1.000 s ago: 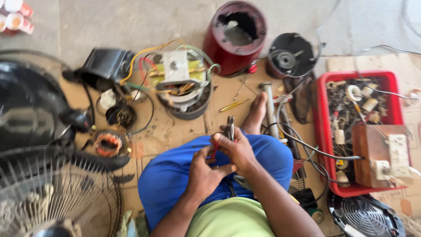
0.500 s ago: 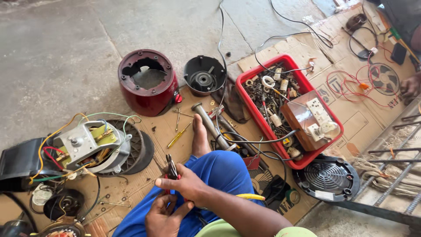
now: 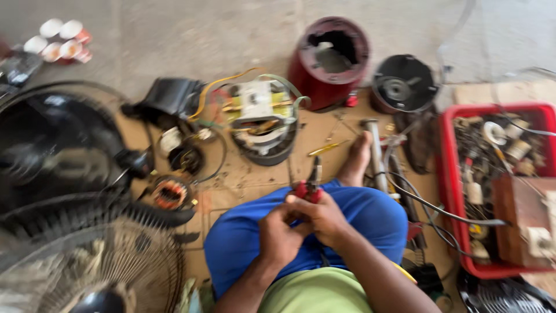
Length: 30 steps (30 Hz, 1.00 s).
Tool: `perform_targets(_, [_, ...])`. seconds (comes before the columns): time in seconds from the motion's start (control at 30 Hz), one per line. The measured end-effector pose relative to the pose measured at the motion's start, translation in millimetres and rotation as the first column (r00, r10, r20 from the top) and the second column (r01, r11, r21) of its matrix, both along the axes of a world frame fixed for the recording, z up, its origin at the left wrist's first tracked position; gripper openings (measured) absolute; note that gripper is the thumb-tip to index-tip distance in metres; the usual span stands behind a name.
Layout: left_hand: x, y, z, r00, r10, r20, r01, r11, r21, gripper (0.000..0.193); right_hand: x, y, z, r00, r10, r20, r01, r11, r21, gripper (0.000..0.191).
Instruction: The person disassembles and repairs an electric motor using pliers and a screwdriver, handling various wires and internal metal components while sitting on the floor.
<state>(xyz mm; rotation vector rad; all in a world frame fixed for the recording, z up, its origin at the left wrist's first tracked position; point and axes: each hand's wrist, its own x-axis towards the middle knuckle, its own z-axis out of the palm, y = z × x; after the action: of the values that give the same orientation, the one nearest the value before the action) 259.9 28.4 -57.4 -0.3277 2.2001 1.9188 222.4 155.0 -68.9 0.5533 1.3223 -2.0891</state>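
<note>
I sit on the floor in blue trousers, both hands together over my lap. My right hand (image 3: 324, 217) grips the red handles of a pair of pliers (image 3: 313, 179), whose dark jaws point away from me. My left hand (image 3: 279, 235) is closed beside it, pressed against the right hand; what it pinches is hidden by the fingers and motion blur. My bare foot (image 3: 356, 159) rests on the cardboard just beyond the pliers.
An opened motor with coloured wires (image 3: 263, 119), a red cylindrical housing (image 3: 330, 58) and a black round part (image 3: 402, 87) lie ahead. A red tray of parts (image 3: 449, 174) stands at the right. Fan grilles (image 3: 87, 261) and a copper coil (image 3: 169, 194) fill the left.
The view has swung back to the left, so the fan grilles return and the tray sits at the right edge. My hands stay together on the pliers over my lap.
</note>
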Motion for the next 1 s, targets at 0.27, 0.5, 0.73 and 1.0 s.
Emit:
perform_targets(0.27, [-37.3, -69.1, 50.1, 0.987, 0.143, -0.068, -0.121, 0.959, 0.256, 0.015, -16.3, 8.5, -12.2, 0.988, -0.151, 0.033, 0.154, 0.980, -0.129, 0.031])
perform_targets(0.5, [-101.5, -108.1, 61.2, 0.919, 0.361, -0.155, -0.342, 0.930, 0.136, 0.027, -11.2, 6.1, -6.1, 0.996, -0.094, 0.006, 0.094, 0.984, -0.150, 0.044])
perform_targets(0.73, [-116.9, -101.9, 66.8, 0.935, 0.354, -0.020, -0.340, 0.911, 0.232, 0.027, -5.4, -1.8, -5.2, 1.000, 0.011, -0.019, -0.012, 0.995, -0.102, 0.044])
perform_targets(1.0, [-116.2, -113.0, 66.3, 0.916, 0.368, 0.162, -0.402, 0.843, 0.357, 0.018, -12.8, -3.3, 18.5, 0.980, 0.194, -0.036, -0.192, 0.981, 0.040, 0.045])
